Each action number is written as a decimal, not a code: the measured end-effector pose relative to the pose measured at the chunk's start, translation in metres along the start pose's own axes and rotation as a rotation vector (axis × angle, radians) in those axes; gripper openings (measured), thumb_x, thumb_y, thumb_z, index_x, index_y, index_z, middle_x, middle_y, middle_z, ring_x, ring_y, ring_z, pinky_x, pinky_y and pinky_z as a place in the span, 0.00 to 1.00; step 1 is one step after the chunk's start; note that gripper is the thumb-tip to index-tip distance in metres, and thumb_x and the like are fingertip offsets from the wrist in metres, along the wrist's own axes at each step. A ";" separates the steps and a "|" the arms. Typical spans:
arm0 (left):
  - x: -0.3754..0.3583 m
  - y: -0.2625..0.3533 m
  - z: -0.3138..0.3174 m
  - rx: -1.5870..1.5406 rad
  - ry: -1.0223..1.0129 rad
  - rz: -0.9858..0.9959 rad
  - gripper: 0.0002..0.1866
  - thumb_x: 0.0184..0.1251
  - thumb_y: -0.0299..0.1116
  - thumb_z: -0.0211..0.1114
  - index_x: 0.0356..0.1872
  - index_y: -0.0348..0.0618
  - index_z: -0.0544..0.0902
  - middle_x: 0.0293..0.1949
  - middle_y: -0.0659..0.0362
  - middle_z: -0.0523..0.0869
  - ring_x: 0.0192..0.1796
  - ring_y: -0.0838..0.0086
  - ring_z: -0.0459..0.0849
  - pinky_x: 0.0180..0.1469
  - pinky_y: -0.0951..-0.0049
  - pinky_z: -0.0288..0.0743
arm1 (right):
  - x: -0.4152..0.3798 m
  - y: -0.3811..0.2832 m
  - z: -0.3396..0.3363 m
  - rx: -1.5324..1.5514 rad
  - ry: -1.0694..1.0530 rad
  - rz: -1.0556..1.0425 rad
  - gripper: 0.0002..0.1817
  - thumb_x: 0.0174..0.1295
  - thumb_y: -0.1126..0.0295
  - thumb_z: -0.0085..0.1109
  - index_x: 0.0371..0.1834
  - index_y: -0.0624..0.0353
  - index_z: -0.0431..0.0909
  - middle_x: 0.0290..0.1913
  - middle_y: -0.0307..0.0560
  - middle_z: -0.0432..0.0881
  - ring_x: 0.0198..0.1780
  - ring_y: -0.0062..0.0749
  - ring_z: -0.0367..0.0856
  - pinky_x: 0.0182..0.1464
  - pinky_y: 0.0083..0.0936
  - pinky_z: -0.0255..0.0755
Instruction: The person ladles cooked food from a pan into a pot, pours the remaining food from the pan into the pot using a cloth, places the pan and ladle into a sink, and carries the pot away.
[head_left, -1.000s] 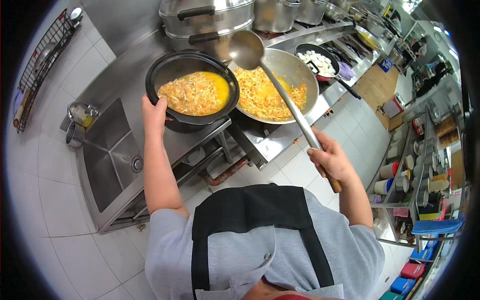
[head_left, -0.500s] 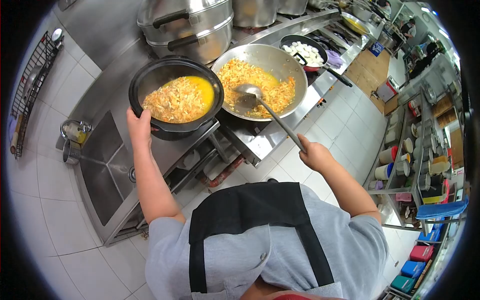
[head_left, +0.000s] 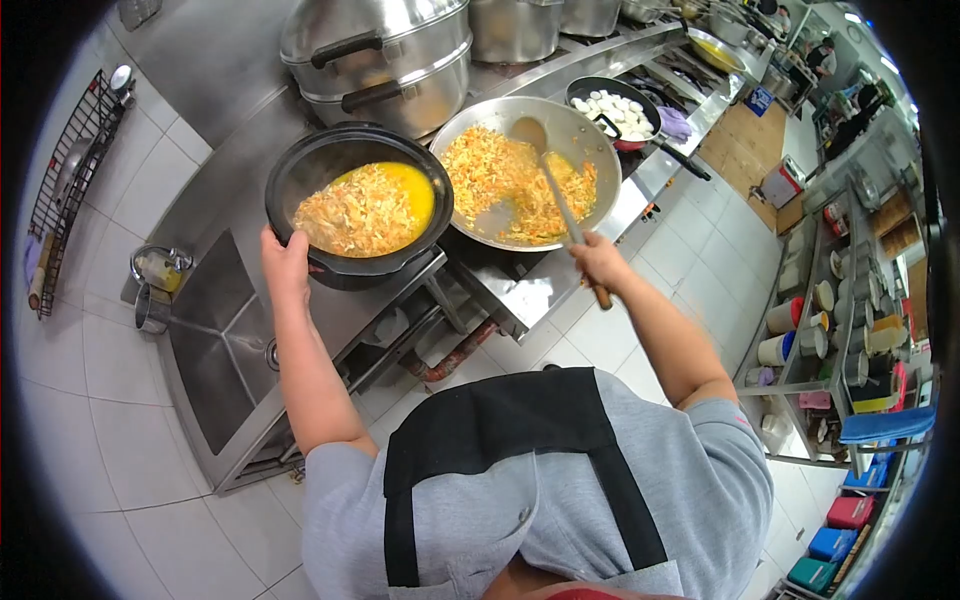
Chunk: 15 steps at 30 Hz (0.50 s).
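Note:
My left hand [head_left: 287, 262] grips the near left rim of a black pot [head_left: 360, 268], its thumb on top and the other fingers hidden below. Shredded orange and pale food [head_left: 355, 210] in yellow liquid fills much of the pot. To its right stands a wide metal wok [head_left: 608, 160] with similar food spread inside and a bare patch near its front. My right hand [head_left: 600, 262] is closed round the handle of a long ladle [head_left: 562, 200]. The ladle's bowl rests in the food at the wok's far side.
Behind the pot stands a large metal steamer [head_left: 390, 75]. A black pan [head_left: 655, 130] of white pieces lies beyond the wok, its handle pointing toward the aisle. A sink [head_left: 215, 330] is at left, crowded shelves [head_left: 830, 380] at right. A person [head_left: 822, 60] stands far back.
The ladle's bowl has moved from the wok's near left part to its far side. My right hand has come nearer the wok. My left hand still holds the pot.

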<state>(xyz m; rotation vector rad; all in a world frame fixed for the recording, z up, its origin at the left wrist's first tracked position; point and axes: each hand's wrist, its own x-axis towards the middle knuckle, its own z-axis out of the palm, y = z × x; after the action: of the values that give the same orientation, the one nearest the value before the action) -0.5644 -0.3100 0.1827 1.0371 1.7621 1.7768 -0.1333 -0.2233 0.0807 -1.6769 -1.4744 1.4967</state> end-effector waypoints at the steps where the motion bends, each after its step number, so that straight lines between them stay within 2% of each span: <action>1: -0.001 0.001 0.000 -0.003 0.004 0.004 0.19 0.57 0.27 0.55 0.51 0.34 0.70 0.32 0.57 0.81 0.21 0.77 0.78 0.16 0.79 0.71 | -0.009 -0.001 0.010 0.112 -0.081 0.015 0.13 0.60 0.64 0.54 0.42 0.62 0.72 0.23 0.43 0.74 0.17 0.28 0.73 0.16 0.25 0.67; 2: -0.001 0.001 -0.001 -0.004 -0.001 -0.003 0.20 0.57 0.27 0.55 0.53 0.34 0.69 0.34 0.56 0.81 0.22 0.77 0.79 0.17 0.79 0.72 | -0.020 -0.004 0.020 0.223 -0.163 0.033 0.10 0.61 0.64 0.54 0.39 0.59 0.72 0.21 0.39 0.71 0.14 0.23 0.69 0.11 0.21 0.62; 3: -0.001 0.002 -0.001 -0.004 -0.006 -0.010 0.21 0.57 0.26 0.55 0.54 0.34 0.68 0.35 0.55 0.81 0.22 0.76 0.79 0.17 0.78 0.73 | -0.043 -0.026 0.026 0.348 -0.213 0.079 0.09 0.63 0.65 0.51 0.39 0.58 0.70 0.19 0.36 0.69 0.14 0.18 0.66 0.12 0.18 0.60; 6: -0.003 0.004 -0.001 0.011 -0.009 -0.025 0.23 0.56 0.26 0.55 0.55 0.33 0.67 0.36 0.53 0.81 0.23 0.75 0.80 0.17 0.78 0.74 | -0.048 -0.039 0.013 0.925 -0.467 0.268 0.09 0.65 0.65 0.48 0.43 0.57 0.70 0.18 0.32 0.66 0.12 0.13 0.63 0.12 0.14 0.58; 7: -0.002 0.006 0.000 0.017 -0.008 -0.025 0.23 0.56 0.26 0.55 0.55 0.33 0.67 0.36 0.53 0.81 0.23 0.75 0.80 0.17 0.78 0.74 | -0.042 -0.037 0.009 1.096 -0.557 0.266 0.10 0.67 0.67 0.45 0.46 0.61 0.69 0.17 0.31 0.63 0.12 0.11 0.61 0.10 0.12 0.56; 10: 0.004 -0.002 -0.002 0.024 -0.013 0.004 0.23 0.56 0.27 0.55 0.54 0.32 0.66 0.36 0.53 0.81 0.24 0.74 0.81 0.17 0.78 0.74 | -0.044 -0.041 0.002 1.394 -0.667 0.343 0.12 0.67 0.68 0.43 0.46 0.67 0.68 0.17 0.32 0.63 0.11 0.12 0.60 0.09 0.12 0.56; 11: 0.005 -0.004 -0.002 0.014 -0.017 -0.001 0.23 0.56 0.27 0.56 0.54 0.32 0.67 0.36 0.52 0.81 0.24 0.74 0.81 0.17 0.78 0.74 | -0.050 -0.042 0.001 1.458 -0.651 0.348 0.14 0.67 0.69 0.42 0.47 0.72 0.67 0.17 0.32 0.63 0.11 0.13 0.59 0.08 0.13 0.57; 15: 0.005 -0.004 -0.003 0.003 -0.026 0.000 0.23 0.56 0.27 0.56 0.54 0.32 0.67 0.36 0.52 0.81 0.24 0.74 0.81 0.16 0.78 0.74 | -0.067 -0.040 -0.009 1.393 -0.683 0.226 0.15 0.67 0.68 0.43 0.50 0.69 0.68 0.18 0.32 0.64 0.11 0.13 0.59 0.08 0.12 0.55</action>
<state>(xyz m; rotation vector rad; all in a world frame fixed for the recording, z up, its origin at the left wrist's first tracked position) -0.5702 -0.3077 0.1802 1.0571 1.7491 1.7535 -0.1303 -0.2674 0.1455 -0.4645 -0.1195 2.4411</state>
